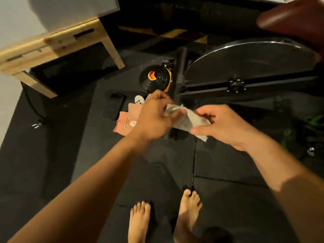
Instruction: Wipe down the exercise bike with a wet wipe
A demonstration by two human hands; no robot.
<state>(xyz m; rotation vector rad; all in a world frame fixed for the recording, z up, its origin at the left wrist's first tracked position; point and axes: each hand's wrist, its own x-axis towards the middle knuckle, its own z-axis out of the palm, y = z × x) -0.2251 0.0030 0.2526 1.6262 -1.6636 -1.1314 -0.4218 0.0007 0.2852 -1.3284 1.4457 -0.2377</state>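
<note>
A crumpled, greyish wet wipe [186, 121] is stretched between both hands in front of me, above the black floor. My left hand [154, 116] pinches its left end, and my right hand [222, 125] grips its right end. Behind them stands the exercise bike, with its large dark flywheel [245, 62] and black frame bar [263, 84] at upper right. The bike's front stabiliser post [181, 67] rises just beyond the wipe. A brown padded part [294, 16] of the bike is blurred at the top right corner.
An orange wipes pack [125, 122] lies on the floor left of my left hand, beside a black phone [114, 106]. A black-and-orange round object [156, 78] sits by the post. A wooden bench [52, 46] stands at upper left. My bare feet [164, 218] are below.
</note>
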